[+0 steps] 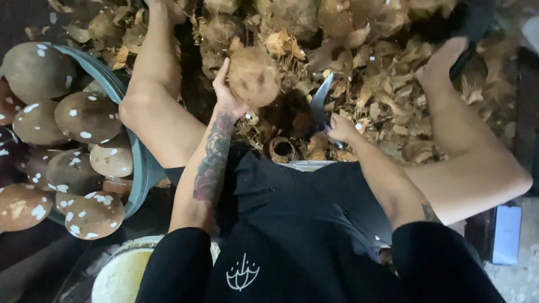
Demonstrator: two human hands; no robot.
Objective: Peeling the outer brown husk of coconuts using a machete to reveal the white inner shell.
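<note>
Coconut (254, 77), round, brown and fibrous, sits raised in the left hand (230, 95), above the person's lap and over the litter of husk; the fingers curl up behind it and the thumb side presses its lower edge, so the hand is closed around it.

Largest in view is the heap of husk scraps (387, 84), dry tan chips and fibres spread across the ground between the person's bare knees and up to the top edge of the picture, with some unpeeled husky coconuts lying among them at the top. Next comes the grey tub (140, 163) at the left, just beside the person's left leg, piled with peeled coconuts (87, 115), smooth brown balls marked with white spots. Below it, near the bottom edge, stands a pale bucket (120, 275), partly hidden by the black sleeve.

The right hand (341, 129) is clenched on the handle of a knife (320, 101), whose grey blade points upward and stands just right of the coconut, near it but apart from it. A small hollow brown shell piece (281, 148) lies on the ground close to the lap, between the two forearms. At the far right, beside the right thigh, lies a flat pale blue phone-like slab (506, 233).
</note>
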